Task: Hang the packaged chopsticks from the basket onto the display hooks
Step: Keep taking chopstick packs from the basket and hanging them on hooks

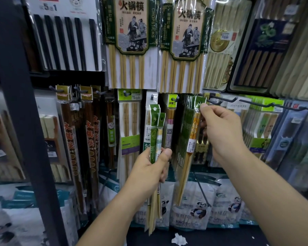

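- Big packs (132, 41) hang up top, marked "CHOPSTICKS" and "Happiness".
- A dark post (21, 112) stands at the left.
- The left hand (149, 173) grips a bunch of green-topped packs (154, 132), held upright before the shelf.
- The right hand (222, 128) pinches one yellow pack (192, 139) by its green top, right at a dark hook (219, 101); it may be on the hook already.
- A white paper scrap (179, 239) lies on the floor.

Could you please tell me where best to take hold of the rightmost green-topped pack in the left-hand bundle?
Pinch its green header just below the hang hole, coming from the right. The pack stands upright, header free above the left hand, whose grip wraps its middle; another pack crowds its left side. The right hand is busy pinching a different pack.
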Available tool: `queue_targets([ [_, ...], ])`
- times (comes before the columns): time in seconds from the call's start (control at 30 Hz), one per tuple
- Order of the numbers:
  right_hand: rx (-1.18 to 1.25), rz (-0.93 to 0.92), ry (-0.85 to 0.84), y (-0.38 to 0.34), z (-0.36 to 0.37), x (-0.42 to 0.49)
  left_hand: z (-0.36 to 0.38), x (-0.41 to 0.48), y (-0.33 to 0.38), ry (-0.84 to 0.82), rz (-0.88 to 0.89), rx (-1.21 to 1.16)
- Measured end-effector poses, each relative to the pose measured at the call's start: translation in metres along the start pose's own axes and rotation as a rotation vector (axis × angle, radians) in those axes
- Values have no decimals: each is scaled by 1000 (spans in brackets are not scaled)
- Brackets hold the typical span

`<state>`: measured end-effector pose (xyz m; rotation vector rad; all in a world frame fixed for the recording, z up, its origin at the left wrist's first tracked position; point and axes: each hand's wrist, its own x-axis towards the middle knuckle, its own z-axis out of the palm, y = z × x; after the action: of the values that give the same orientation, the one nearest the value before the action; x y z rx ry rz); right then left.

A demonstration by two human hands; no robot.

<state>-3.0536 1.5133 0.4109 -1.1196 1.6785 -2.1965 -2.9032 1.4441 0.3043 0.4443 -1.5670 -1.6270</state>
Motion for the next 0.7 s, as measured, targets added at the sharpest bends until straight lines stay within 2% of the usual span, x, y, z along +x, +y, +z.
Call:
queue_targets([
  [0.17,-11,15,19,2,1,6,0,1,3,-31,-14,-52],
  [0.33,-55,1,13,5,1,12,1,3,3,-48,-91,-235],
  [0.7,-199,-63,73,22,-2,14,4,-5,13,-109,16,-140],
])
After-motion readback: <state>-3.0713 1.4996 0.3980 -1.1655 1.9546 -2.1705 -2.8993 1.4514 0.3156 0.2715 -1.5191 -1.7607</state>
